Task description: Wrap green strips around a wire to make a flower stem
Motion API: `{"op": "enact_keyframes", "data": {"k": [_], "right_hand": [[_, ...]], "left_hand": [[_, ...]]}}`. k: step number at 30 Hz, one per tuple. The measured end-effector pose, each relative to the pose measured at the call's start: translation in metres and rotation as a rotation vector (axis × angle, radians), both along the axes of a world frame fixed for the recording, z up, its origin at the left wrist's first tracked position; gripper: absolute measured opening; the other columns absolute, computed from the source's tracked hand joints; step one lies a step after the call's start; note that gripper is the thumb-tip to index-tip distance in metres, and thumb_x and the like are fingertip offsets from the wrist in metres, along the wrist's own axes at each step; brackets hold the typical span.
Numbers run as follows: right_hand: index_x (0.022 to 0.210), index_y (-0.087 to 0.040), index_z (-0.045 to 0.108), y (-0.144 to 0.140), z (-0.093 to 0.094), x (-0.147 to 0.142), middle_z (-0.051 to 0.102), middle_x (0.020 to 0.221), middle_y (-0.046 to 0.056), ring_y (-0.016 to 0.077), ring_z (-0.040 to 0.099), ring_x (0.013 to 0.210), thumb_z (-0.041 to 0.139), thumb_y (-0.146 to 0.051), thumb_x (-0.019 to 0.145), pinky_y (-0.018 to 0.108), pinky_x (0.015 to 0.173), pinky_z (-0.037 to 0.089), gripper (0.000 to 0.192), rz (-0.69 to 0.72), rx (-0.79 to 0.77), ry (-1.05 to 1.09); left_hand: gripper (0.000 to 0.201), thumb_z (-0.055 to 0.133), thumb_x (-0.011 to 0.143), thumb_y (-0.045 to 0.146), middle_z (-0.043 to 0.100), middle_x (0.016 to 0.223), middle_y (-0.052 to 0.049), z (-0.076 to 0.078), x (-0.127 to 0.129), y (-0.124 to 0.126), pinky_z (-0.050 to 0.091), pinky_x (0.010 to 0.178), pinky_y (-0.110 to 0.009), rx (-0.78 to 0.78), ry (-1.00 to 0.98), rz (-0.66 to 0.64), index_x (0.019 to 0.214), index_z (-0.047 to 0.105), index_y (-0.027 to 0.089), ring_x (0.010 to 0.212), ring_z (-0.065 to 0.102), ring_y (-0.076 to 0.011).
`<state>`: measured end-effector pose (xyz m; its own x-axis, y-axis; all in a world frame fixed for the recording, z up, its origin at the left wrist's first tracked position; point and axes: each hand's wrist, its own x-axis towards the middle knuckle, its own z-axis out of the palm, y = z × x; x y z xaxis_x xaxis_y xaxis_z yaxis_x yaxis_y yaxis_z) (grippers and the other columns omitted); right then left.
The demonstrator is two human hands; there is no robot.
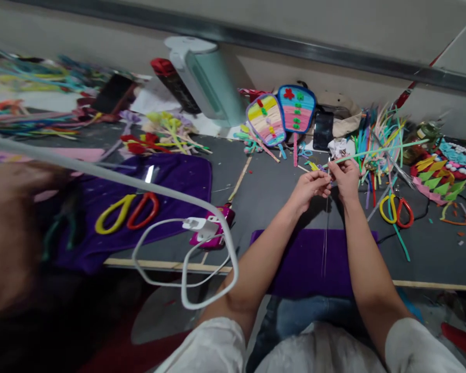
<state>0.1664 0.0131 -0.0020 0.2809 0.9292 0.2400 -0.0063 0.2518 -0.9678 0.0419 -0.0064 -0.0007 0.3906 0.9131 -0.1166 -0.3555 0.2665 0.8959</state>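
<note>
My left hand [312,187] and my right hand [345,178] meet above the dark table, fingertips pinched close together. A light green pipe cleaner [392,149] runs from my right fingers out to the right. Thin wires [326,233] hang from between the hands down over a purple cloth [310,259] at the table edge; my left fingers pinch around their top. The exact contact point is too small to make out. Beyond my hands lie a crumpled white paper [339,147] and a bundle of coloured pipe cleaners [380,137].
Yellow-and-red-handled scissors [396,211] lie right; another pair [127,212] rests on purple cloth at left. Two pipe-cleaner fans [297,109], a phone [323,129] and a green jug [213,83] stand behind. A white cable [159,189] crosses the left. Another person's blurred arm [8,233] is far left.
</note>
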Motion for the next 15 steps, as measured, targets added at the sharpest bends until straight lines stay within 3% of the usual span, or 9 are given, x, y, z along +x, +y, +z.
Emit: {"op": "enact_keyframes", "data": {"k": [8,15], "right_hand": [[0.068,-0.017,0.060,-0.0042,0.0034,-0.0020,0.058,0.064,0.000,0.0124,0.052,0.062,0.064,-0.036,0.075,0.027,0.063,0.044,0.021,-0.156,0.126,-0.291],[0.070,-0.017,0.058,-0.0029,0.0011,-0.0023,0.056,0.062,-0.002,0.0101,0.049,0.057,0.066,-0.037,0.074,0.024,0.056,0.041,0.022,-0.083,0.091,-0.189]], "left_hand": [[0.028,0.078,0.064,0.030,0.060,0.063,0.002,-0.0014,0.0015,-0.0015,0.046,0.047,-0.020,0.029,0.012,0.057,0.077,0.060,0.013,0.049,0.058,-0.0082],[0.029,0.079,0.063,0.028,0.060,0.064,0.001,-0.0016,-0.0003,-0.0004,0.045,0.045,-0.019,-0.019,-0.024,0.038,0.077,0.060,0.012,0.049,0.059,-0.0083]]}}
